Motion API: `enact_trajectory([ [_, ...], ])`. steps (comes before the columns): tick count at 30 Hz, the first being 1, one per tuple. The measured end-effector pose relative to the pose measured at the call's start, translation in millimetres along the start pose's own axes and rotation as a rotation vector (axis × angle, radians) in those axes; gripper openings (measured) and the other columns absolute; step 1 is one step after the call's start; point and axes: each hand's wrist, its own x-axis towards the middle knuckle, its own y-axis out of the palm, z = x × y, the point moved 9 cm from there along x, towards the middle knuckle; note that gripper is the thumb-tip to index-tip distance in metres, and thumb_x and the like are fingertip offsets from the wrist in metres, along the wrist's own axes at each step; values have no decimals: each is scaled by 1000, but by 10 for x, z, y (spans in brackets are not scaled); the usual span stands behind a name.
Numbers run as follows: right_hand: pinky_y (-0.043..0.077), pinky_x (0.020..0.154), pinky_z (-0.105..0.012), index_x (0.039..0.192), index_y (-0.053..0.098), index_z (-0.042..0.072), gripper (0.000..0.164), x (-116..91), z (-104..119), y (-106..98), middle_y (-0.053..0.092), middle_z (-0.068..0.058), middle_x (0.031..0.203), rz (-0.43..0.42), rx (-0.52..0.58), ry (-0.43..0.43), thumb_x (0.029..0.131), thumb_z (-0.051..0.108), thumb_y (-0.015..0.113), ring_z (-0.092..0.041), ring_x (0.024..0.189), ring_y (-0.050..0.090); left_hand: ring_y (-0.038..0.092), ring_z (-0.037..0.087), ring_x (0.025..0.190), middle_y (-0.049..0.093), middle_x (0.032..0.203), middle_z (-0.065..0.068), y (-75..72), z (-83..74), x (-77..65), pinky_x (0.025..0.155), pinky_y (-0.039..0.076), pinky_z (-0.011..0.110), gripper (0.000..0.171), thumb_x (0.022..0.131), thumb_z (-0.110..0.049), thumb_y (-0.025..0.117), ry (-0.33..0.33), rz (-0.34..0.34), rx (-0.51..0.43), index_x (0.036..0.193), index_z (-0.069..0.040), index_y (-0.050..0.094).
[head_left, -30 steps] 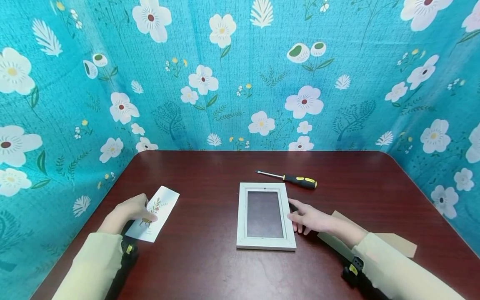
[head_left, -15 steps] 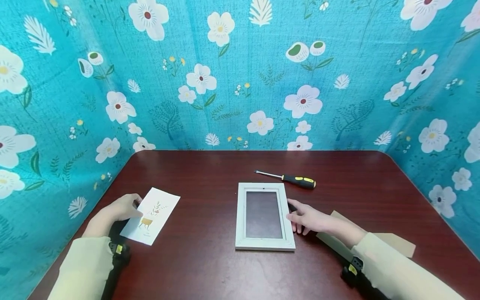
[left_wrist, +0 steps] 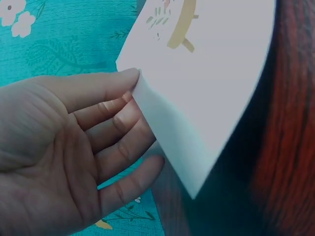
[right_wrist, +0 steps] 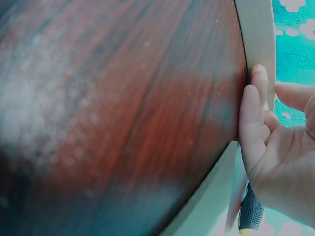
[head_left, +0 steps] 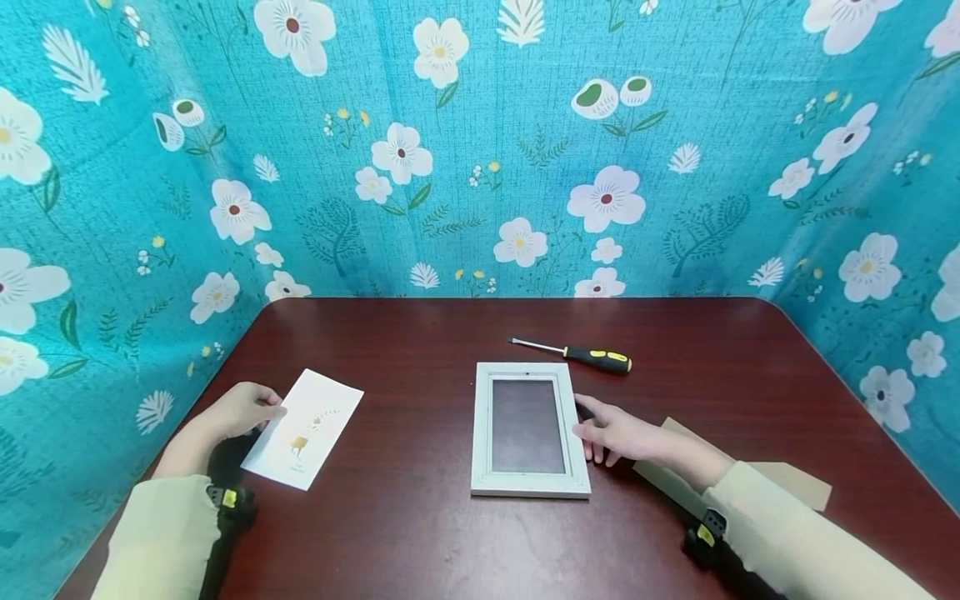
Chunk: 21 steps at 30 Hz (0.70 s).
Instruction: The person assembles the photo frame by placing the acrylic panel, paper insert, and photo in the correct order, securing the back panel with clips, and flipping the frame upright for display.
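Observation:
The left hand point(head_left: 243, 409) pinches a white card point(head_left: 327, 435) at its left edge, thumb on the printed face and fingers behind. A small plant-in-a-pot drawing point(left_wrist: 182, 22) shows on the card, whose near corner bends slightly in the left wrist view. Flat on the table lies a white picture frame point(head_left: 483, 433) with a grey panel inside its border. Beside its right edge is the right hand point(head_left: 611, 432), thumb at the top edge and fingers lying along the outer side. In the right wrist view, the index finger point(right_wrist: 252, 103) reaches along the frame's side wall.
Behind the frame lies a screwdriver point(head_left: 597, 358) with a black and yellow handle. A brown board point(head_left: 795, 481) is partly covered by the right forearm. The dark red table point(head_left: 405, 533) is bordered by a blue floral curtain point(head_left: 450, 150).
The left hand has shifted left and off the card's middle, its thumb now at the left edge. More of the card's face shows. The right hand and picture frame stay put.

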Motion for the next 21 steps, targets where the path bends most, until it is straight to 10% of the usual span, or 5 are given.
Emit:
enact_trajectory([
  [21, 46, 50, -33, 148, 10, -10, 64, -11, 14, 19, 58, -8, 69, 0, 22, -26, 102, 12, 49, -18, 57, 52, 64, 26, 76, 67, 94, 14, -116, -250, -144, 69, 56, 37, 43, 96, -31, 62, 79, -7, -442, 114, 9, 58],
])
